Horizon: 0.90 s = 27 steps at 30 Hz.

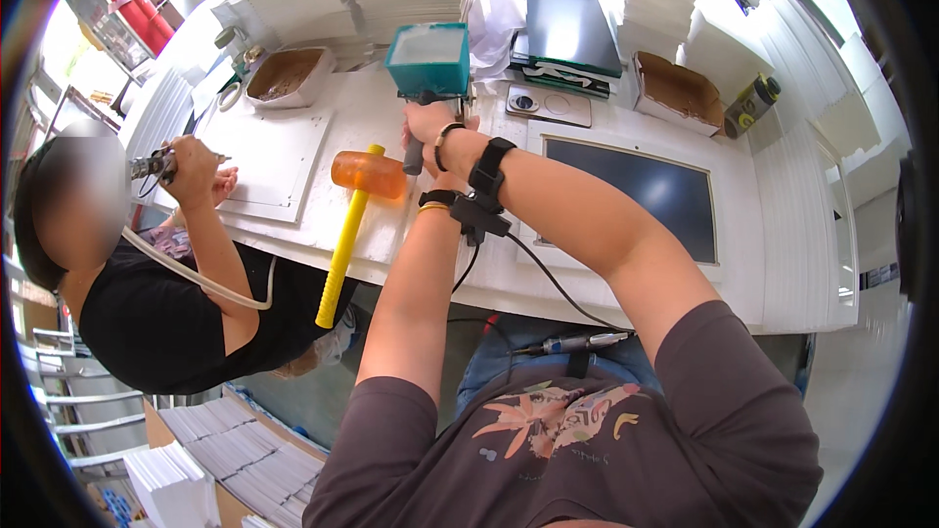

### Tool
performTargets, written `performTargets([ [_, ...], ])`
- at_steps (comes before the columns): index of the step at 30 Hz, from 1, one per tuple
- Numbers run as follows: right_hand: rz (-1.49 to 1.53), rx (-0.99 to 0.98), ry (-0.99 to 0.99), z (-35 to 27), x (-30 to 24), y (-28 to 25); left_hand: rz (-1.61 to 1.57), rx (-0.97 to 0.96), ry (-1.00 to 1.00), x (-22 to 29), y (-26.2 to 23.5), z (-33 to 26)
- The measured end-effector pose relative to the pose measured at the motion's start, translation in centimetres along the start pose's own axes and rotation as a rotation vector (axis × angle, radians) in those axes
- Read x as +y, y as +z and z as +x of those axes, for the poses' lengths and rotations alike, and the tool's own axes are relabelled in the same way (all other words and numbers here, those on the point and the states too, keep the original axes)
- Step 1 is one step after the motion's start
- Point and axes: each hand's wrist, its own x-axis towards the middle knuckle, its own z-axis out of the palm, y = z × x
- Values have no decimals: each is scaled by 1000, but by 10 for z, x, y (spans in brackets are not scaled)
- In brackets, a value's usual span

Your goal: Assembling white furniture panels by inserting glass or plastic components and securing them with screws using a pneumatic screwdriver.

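My right hand (430, 124) is closed around a dark grey handle (414, 156) of a tool that is mostly hidden. My left hand (447, 179) sits just below, largely covered by the right hand and wrist; its fingers cannot be made out. Directly beyond both hands stands a teal box (427, 76) with a white top surface, with dark and metal parts at its near edge. To the left lies a mallet (369, 174) with an orange head and a yellow handle reaching over the table's edge. A dark flat panel in a pale frame (636, 191) lies under and right of my right forearm.
Dark panels (572, 29) are stacked at the back, near a metal plate (548, 105). Two open boxes (290, 75) (675, 93) and a bottle (753, 106) stand along the table. At left, another person's hand (193, 171) holds a hosed tool over a white panel (279, 166).
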Motion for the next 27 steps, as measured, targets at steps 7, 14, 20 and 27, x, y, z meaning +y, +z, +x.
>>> performTargets([
  [7, -208, 68, -178, -27, -14, 24, 315, 97, -313, 22, -14, -14],
  [14, -610, -196, -384, -86, -80, -46, 743, 362, 60, 39, -23, -12],
  [20, -1193, -168, -411, -149, -121, -145, 752, 330, -98, 56, -42, -17],
  [27, -1243, -34, -295, -175, -129, -229, 600, 53, 209, 80, -61, -51],
])
